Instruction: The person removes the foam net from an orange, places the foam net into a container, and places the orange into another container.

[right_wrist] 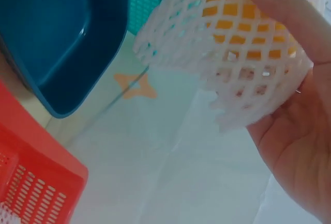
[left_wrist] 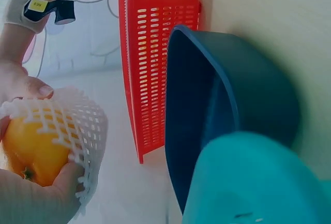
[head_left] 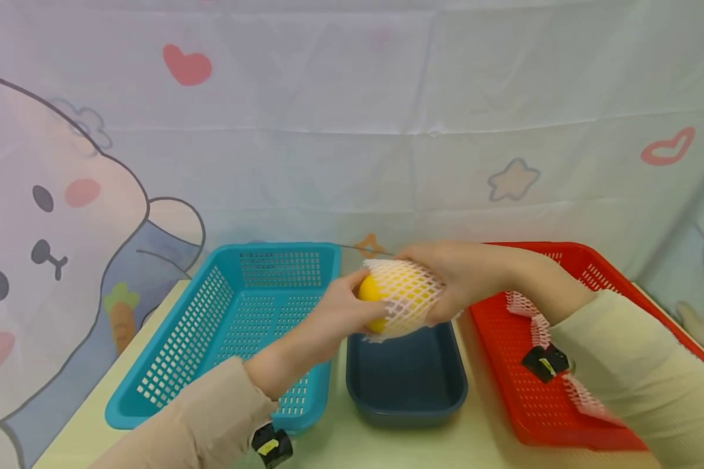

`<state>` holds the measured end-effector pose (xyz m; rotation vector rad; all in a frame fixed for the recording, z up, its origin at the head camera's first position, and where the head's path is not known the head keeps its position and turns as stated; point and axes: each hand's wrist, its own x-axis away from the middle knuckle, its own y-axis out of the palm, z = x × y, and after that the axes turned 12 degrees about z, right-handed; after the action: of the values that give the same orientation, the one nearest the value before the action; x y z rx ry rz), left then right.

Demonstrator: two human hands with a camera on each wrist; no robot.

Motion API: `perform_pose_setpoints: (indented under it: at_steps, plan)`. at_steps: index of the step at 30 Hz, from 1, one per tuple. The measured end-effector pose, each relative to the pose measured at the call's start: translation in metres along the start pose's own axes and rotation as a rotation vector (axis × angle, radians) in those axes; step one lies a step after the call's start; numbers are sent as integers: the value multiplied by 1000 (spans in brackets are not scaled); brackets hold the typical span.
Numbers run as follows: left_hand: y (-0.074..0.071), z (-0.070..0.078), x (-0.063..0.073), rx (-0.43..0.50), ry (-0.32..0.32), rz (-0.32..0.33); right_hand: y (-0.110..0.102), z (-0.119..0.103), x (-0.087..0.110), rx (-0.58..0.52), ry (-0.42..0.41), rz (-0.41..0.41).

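Observation:
An orange [left_wrist: 36, 149], yellow in the head view, is partly wrapped in a white foam net sleeve [head_left: 413, 296] and held up above the dark blue tub [head_left: 407, 371]. My left hand [head_left: 331, 309] grips its bare end, thumb and fingers around the fruit. In the left wrist view the green stem end shows near the thumb. From the other side my right hand [head_left: 454, 277] grips the netted end. The right wrist view shows the thumb pressing on the net, whose loose edge hangs past the fruit.
A teal perforated basket [head_left: 322, 397] stands to the left of the tub. To the right is a red perforated basket [head_left: 501, 384] with foam netting [head_left: 540, 329] in it, partly behind my right forearm. Behind the table hangs a printed cloth [head_left: 352, 169].

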<state>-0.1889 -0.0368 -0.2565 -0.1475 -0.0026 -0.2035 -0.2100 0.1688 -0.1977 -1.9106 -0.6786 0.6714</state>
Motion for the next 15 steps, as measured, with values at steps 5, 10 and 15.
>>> perform_pose_setpoints:
  at_steps: [5,10,15]
  plan:
    - [-8,1,2,37,38,-47,-4,9,3,6,4,35]
    - [-14,3,3,53,38,-51,-6,15,5,-9,19,39]
    - [-20,4,2,31,21,5,-5,18,6,-16,45,31]
